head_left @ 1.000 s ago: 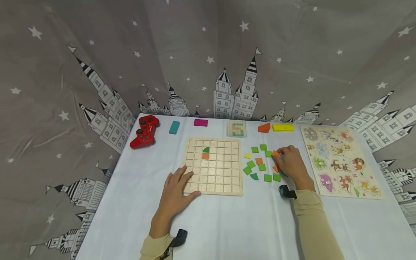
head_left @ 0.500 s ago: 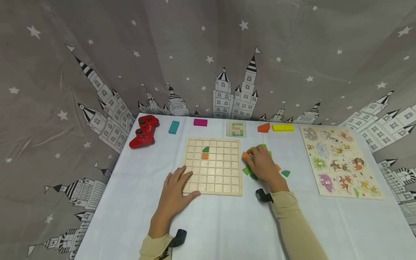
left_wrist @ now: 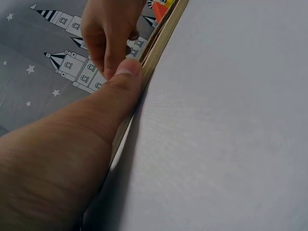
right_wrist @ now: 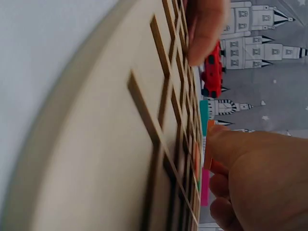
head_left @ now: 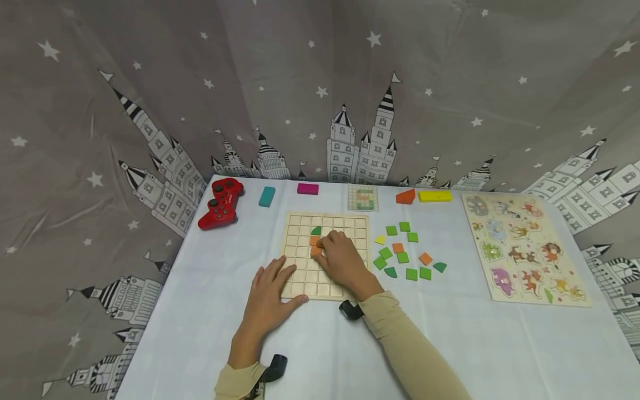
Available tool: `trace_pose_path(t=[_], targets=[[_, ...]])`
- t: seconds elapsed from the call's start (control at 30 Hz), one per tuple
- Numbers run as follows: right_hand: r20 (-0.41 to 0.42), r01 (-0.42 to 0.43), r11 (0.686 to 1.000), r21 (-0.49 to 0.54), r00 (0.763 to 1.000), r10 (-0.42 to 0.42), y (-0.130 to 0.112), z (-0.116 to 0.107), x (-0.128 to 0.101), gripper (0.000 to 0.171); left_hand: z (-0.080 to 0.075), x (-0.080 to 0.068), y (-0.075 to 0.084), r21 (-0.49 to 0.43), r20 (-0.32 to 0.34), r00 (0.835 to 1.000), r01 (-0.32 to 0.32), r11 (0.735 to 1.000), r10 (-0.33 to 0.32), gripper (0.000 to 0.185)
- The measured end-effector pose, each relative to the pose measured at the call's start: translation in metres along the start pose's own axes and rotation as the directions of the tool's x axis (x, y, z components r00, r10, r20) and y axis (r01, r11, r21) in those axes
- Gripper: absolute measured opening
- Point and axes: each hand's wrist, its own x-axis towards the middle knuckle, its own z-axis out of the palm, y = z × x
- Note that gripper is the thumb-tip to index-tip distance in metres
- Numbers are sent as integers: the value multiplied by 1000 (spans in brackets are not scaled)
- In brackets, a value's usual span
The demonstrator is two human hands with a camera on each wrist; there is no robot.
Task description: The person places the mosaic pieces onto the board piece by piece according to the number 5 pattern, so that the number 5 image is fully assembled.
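Observation:
My right hand (head_left: 345, 264) pinches an orange square tile (right_wrist: 209, 144) between thumb and fingers, close over the wooden grid board (head_left: 345, 290). In the head view that tile overlaps the cell just nearer than an orange tile (head_left: 314, 240) set in the grid. Beyond that one, a green quarter-round tile (head_left: 316, 230) occupies a cell. My left hand (head_left: 270, 294) rests at the board's near left corner, fingers spread and relaxed on its left edge. Its thumb (left_wrist: 127, 72) lies along the near edge.
Right of the board lie loose tiles: several green squares (head_left: 411, 274), two orange squares (head_left: 397, 248), a yellow piece (head_left: 380, 240). A pattern card (head_left: 363, 198) and coloured blocks (head_left: 435, 196) line the back. A red game controller (head_left: 222, 203) sits left, an animal puzzle (head_left: 525, 250) right.
My right hand has picked an orange tile from the right side of the loose tiles and carried it left over the board. My left hand has stayed at the corner.

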Motion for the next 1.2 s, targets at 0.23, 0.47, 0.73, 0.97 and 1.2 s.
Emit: trace_pose_path(t=[0.23, 0.47, 0.73, 0.97, 1.2], targets=[[-1, -30, 999, -15, 1000, 30, -12, 7, 6, 34, 0, -1, -1, -5, -3, 1000, -3, 1000, 3, 81], [-28, -27, 999, -47, 999, 26, -12, 9, 5, 31, 0, -2, -2, -8, -5, 1000, -6, 1000, 6, 81], [-30, -19, 997, -81, 999, 16, -9, 7, 5, 29, 1, -1, -3, -8, -9, 1000, -8, 1000, 8, 81], [-31, -62, 995, -82, 998, 60, -1, 6, 4, 29, 0, 0, -2, -12, -5, 1000, -11, 1000, 11, 81], [-32, -112, 994, 2, 993, 112, 13, -2, -5, 26, 1, -1, -1, -15, -12, 1000, -6, 1000, 6, 80]])
